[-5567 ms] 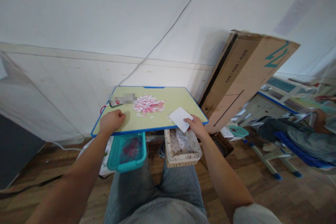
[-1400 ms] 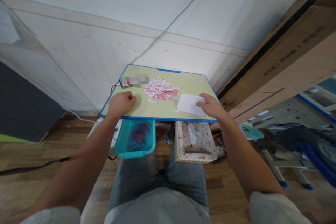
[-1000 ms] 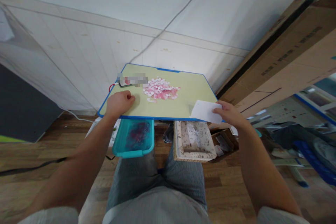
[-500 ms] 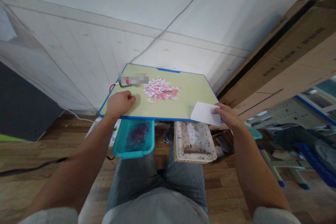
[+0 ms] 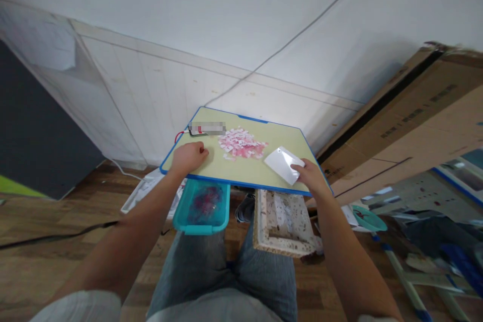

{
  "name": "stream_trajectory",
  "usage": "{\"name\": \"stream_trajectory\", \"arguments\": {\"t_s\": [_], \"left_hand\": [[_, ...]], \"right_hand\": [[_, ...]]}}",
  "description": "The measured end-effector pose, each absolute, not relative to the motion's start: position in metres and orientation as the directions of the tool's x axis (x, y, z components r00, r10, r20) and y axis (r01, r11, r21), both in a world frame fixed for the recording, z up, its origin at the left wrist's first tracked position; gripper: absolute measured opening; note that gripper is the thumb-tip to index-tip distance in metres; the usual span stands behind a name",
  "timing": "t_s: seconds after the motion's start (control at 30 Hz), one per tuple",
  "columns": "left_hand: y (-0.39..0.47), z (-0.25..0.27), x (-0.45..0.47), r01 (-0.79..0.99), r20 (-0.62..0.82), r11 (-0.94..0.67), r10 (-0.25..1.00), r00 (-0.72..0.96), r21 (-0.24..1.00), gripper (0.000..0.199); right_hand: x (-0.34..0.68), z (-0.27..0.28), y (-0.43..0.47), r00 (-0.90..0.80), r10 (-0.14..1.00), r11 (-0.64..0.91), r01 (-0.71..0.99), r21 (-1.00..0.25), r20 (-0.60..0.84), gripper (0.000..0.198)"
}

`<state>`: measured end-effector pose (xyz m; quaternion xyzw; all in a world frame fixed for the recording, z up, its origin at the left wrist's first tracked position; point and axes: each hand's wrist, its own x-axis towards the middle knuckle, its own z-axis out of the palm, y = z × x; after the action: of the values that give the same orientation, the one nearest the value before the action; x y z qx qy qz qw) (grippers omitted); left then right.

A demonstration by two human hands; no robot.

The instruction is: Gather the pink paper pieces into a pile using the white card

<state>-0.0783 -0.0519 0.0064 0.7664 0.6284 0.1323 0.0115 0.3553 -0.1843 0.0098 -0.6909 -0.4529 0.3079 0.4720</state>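
My right hand [image 5: 310, 173] grips a glossy white sheet [image 5: 285, 165] by its right edge, tilted above the right part of the blue-edged table [image 5: 241, 177]. Curled fingers close my left hand [image 5: 190, 157] near the table's left front; whatever they may hold is hidden. Between the hands, a heap of small white pieces [image 5: 239, 140] lies on a pink-red stain. Behind my left hand rests a phone-like device [image 5: 207, 129], partly blurred out, with a red and white cable [image 5: 180, 135] at its left end.
Under the front edge are a teal plastic tub [image 5: 199, 230] with dark red contents and a speckled foam box [image 5: 285, 246]. Large cardboard boxes [image 5: 415, 115] lean at the right. A wall [image 5: 158, 75] closes off the back. A green basin [image 5: 370, 219] sits lower right.
My right hand has brought the white sheet inward over the table and turned it, so its surface now shines. My left hand stays closed in about the same place. The view has shifted.
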Motion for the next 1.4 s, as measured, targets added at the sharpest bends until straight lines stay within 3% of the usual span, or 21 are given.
{"name": "stream_trajectory", "arguments": {"t_s": [0.33, 1.4], "left_hand": [[-0.053, 0.009, -0.080, 0.960, 0.176, -0.213, 0.968, 0.182, 0.180, 0.043], [-0.055, 0.012, -0.077, 0.969, 0.160, -0.194, 0.973, 0.169, 0.156, 0.047]], "right_hand": [[0.345, 0.008, -0.119, 0.517, 0.856, -0.217, 0.365, -0.905, 0.004, 0.036], [0.346, 0.025, -0.157, 0.510, 0.838, -0.179, 0.597, -0.782, 0.197, 0.030]]}}
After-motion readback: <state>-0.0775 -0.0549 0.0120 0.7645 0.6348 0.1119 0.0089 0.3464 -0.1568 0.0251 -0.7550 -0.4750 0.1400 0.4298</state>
